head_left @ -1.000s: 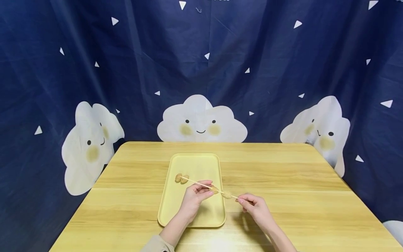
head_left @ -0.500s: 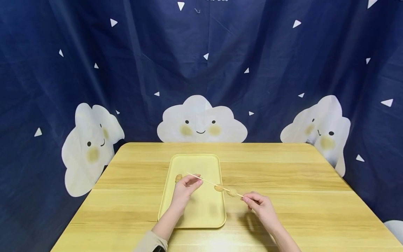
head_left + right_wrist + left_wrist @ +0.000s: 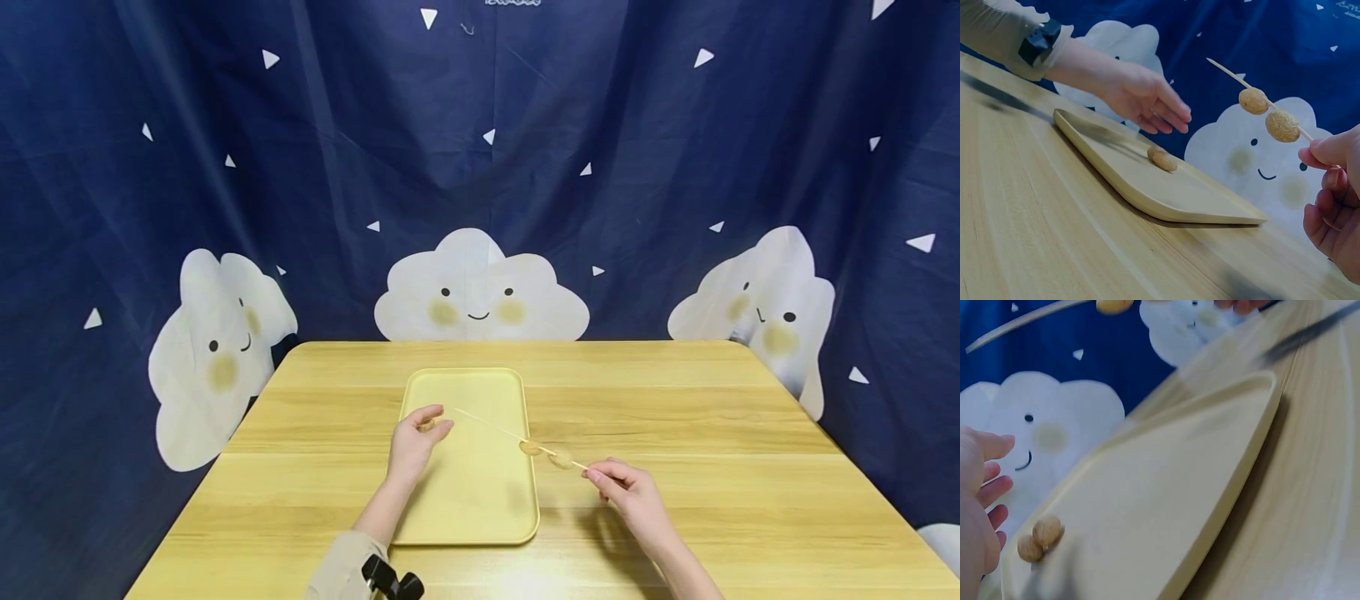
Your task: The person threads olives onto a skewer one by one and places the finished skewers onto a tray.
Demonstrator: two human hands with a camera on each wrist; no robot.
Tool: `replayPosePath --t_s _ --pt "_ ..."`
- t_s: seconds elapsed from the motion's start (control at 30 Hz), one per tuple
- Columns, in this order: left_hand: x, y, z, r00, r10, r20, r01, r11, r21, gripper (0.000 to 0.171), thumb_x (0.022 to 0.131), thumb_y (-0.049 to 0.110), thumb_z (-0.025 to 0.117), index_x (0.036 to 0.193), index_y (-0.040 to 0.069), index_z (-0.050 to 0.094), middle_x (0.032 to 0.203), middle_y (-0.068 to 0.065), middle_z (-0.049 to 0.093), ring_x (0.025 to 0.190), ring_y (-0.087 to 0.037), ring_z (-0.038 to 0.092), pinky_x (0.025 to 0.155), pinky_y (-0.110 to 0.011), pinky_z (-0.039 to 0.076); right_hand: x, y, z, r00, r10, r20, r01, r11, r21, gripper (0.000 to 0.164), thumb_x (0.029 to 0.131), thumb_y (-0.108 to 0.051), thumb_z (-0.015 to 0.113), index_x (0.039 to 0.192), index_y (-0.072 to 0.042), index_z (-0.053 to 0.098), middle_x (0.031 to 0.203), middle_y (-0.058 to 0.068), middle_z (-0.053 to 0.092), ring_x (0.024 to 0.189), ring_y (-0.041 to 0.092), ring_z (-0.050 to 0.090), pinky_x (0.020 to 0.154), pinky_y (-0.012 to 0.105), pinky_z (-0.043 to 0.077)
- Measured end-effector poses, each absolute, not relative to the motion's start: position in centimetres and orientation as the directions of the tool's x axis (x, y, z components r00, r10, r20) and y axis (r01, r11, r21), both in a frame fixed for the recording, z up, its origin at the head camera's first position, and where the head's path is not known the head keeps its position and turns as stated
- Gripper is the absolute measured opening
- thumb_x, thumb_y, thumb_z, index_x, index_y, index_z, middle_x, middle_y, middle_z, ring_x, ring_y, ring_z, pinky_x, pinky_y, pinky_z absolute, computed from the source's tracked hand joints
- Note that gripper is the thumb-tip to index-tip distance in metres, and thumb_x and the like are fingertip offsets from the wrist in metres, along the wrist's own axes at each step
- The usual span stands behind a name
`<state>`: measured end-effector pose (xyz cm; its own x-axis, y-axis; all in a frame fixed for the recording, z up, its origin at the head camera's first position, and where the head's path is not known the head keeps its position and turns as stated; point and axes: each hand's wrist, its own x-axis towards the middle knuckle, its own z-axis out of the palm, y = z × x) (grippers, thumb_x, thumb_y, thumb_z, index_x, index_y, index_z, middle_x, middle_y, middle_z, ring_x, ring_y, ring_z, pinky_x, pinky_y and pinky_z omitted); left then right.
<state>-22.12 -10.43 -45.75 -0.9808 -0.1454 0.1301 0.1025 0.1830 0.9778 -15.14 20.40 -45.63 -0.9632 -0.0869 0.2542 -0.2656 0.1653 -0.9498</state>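
Note:
My right hand (image 3: 628, 496) pinches the lower end of a thin wooden skewer (image 3: 1225, 70) between thumb and fingers. Two brown, wrinkled, ball-shaped food pieces are threaded on it; one piece (image 3: 1283, 126) sits close to my fingertips and the other piece (image 3: 1253, 100) farther up, below the bare pointed tip. My left hand (image 3: 412, 446) holds nothing, its fingers loosely extended over the left side of the yellow tray (image 3: 472, 500). Beside that hand, two similar brown balls (image 3: 1048, 530) lie together on the tray; the head view has them mostly hidden behind the fingers.
The tray lies on a wooden table (image 3: 675, 417), with a raised rim around it. Behind the table hangs a dark blue curtain (image 3: 637, 108) printed with white clouds and triangles. A black device (image 3: 1039, 42) is strapped to the left wrist.
My left hand has let go of the skewer and moved left to the balls on the tray. My right hand, still pinching the skewer, has shifted slightly right.

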Motion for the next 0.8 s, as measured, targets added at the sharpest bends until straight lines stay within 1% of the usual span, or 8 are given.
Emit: replayPosePath --t_s 0.07,0.13,0.4,0.5,0.63,0.7,0.8 --pt "-22.5 -10.7 -46.1 -0.983 -0.146 0.116 0.086 0.194 0.977 0.041 0.082 0.011 0.069 0.118 -0.006 0.058 0.123 -0.021 0.055 0.115 -0.038 0.048 0.097 -0.051 0.039 -15.1 20.5 -45.6 -0.965 -0.093 0.244 -0.257 0.169 -0.951 0.019 0.088 -0.005 0.059 0.090 0.014 0.063 0.071 0.005 0.056 0.065 0.018 0.051 0.059 0.027 0.045" --pt "-22.8 -10.8 -46.3 -0.982 -0.146 0.119 0.084 0.222 0.971 0.041 0.082 0.009 0.069 0.118 -0.006 0.057 0.125 -0.023 0.054 0.114 -0.038 0.050 0.097 -0.049 0.040 -15.1 20.5 -45.5 -0.965 -0.093 0.243 -0.256 0.171 -0.951 0.018 0.088 -0.005 0.059 0.090 0.012 0.063 0.071 0.005 0.056 0.065 0.018 0.051 0.059 0.027 0.045" --pt "-23.9 -10.9 -47.6 -0.971 -0.093 0.220 0.162 0.418 0.894 0.039 0.081 0.006 0.068 0.116 -0.009 0.058 0.114 -0.021 0.060 0.105 -0.036 0.054 0.092 -0.046 0.045 -14.9 20.5 -45.3 -0.965 -0.091 0.247 -0.259 0.164 -0.952 0.019 0.089 -0.005 0.058 0.091 0.013 0.063 0.072 0.002 0.057 0.065 0.015 0.051 0.060 0.026 0.045" --pt "-24.2 -10.9 -48.0 -0.968 -0.091 0.235 0.165 0.478 0.863 0.038 0.081 0.007 0.067 0.115 -0.008 0.059 0.112 -0.020 0.061 0.105 -0.036 0.055 0.091 -0.045 0.046 -14.9 20.5 -45.4 -0.965 -0.092 0.244 -0.257 0.165 -0.952 0.019 0.089 -0.005 0.058 0.091 0.013 0.063 0.072 0.002 0.056 0.066 0.016 0.051 0.061 0.026 0.045" --pt "-24.3 -10.9 -48.4 -0.969 -0.087 0.231 0.143 0.566 0.812 0.038 0.080 0.009 0.068 0.115 -0.003 0.060 0.109 -0.016 0.061 0.108 -0.034 0.050 0.093 -0.047 0.042 -14.9 20.6 -45.5 -0.968 -0.084 0.237 -0.248 0.163 -0.955 0.018 0.089 -0.005 0.058 0.091 0.012 0.063 0.071 -0.001 0.056 0.066 0.015 0.051 0.061 0.025 0.045" --pt "-24.4 -10.8 -48.6 -0.967 -0.082 0.240 0.142 0.610 0.779 0.039 0.078 0.008 0.069 0.115 -0.002 0.061 0.107 -0.014 0.062 0.108 -0.034 0.048 0.094 -0.048 0.038 -14.9 20.6 -45.5 -0.969 -0.078 0.234 -0.244 0.164 -0.956 0.017 0.089 -0.005 0.058 0.090 0.011 0.064 0.070 -0.002 0.055 0.066 0.015 0.050 0.060 0.024 0.045" --pt "-24.5 -10.6 -48.7 -0.960 -0.082 0.266 0.150 0.654 0.742 0.039 0.076 0.005 0.069 0.114 -0.001 0.062 0.100 -0.011 0.063 0.106 -0.034 0.048 0.094 -0.049 0.035 -14.9 20.6 -45.5 -0.969 -0.077 0.235 -0.245 0.166 -0.955 0.018 0.089 -0.005 0.058 0.090 0.012 0.063 0.071 -0.001 0.055 0.065 0.015 0.050 0.060 0.025 0.045"
